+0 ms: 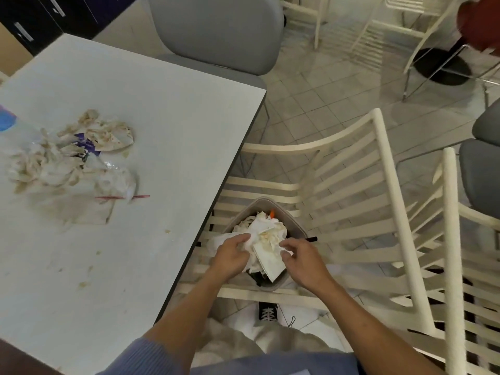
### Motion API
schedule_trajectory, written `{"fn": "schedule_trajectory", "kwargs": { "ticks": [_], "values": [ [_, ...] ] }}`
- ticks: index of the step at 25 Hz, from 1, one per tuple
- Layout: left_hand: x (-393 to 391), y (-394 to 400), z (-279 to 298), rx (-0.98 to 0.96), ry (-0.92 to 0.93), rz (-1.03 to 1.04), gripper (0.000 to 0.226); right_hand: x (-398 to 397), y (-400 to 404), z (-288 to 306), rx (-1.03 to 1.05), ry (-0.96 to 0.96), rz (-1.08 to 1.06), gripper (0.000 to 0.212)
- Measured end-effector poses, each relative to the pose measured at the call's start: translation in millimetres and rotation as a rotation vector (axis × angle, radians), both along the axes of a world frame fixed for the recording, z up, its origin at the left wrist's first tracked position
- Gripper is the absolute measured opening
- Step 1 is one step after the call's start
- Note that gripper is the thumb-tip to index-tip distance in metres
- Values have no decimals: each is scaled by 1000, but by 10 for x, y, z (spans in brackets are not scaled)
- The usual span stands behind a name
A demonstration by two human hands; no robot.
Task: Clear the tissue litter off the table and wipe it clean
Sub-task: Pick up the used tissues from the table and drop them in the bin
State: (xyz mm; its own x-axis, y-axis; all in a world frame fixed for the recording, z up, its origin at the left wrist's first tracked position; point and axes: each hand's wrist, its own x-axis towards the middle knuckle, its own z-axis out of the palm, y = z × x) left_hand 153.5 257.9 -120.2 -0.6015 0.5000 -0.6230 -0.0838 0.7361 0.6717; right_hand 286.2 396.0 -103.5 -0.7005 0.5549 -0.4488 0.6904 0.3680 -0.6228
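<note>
A heap of stained, crumpled tissues point(62, 158) mixed with clear plastic wrap lies on the left part of the white table point(167, 115). A red-striped straw point(121, 197) lies at the heap's near edge. Right of the table, a grey bin point(295, 231) stands on a cream slatted chair point(351, 185), stuffed with used tissues point(267, 239). Both hands are over the bin. My left hand point(230, 257) grips a wad of tissue at the bin's left rim. My right hand point(303, 262) pinches tissue at the bin's right side.
Crumbs and smears point(86, 282) dot the table's near half. A grey chair point(216, 31) stands behind the table. More cream slatted chairs point(454, 239) crowd the right side. My shoe point(267, 312) is on the tiled floor under the bin chair.
</note>
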Motion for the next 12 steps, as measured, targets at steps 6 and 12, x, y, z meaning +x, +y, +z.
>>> {"fn": "schedule_trajectory", "kwargs": {
  "ticks": [6,12],
  "values": [
    [-169,-235,299,94,55,117,34,-412,-357,119,-9,52,63,29],
    [-608,-745,630,184,136,272,27,-887,-779,182,36,70,212,32]
  ]
}}
